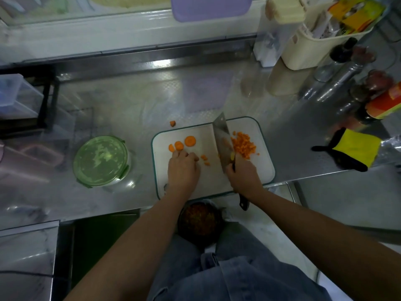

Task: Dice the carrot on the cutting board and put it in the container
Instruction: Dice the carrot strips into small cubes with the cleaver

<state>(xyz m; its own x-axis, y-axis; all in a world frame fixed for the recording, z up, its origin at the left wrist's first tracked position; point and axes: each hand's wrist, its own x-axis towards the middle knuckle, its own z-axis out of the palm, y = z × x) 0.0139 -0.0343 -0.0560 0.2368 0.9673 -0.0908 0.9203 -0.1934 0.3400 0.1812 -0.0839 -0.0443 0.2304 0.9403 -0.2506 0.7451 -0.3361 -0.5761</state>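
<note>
Knifework on the cutting board [256, 170]: gripping the cleaver [222, 140] handle in the right hand [243, 177], fingers wrapping round it, holding the blade just left of the diced carrot pile [244, 145]. Pressing the left hand [183, 168] down with fingers curled, just beside three carrot rounds [190, 141]; hiding whatever may be pinched beneath. Keeping the green-lidded container [101, 161] closed on the counter, left of the board.
</note>
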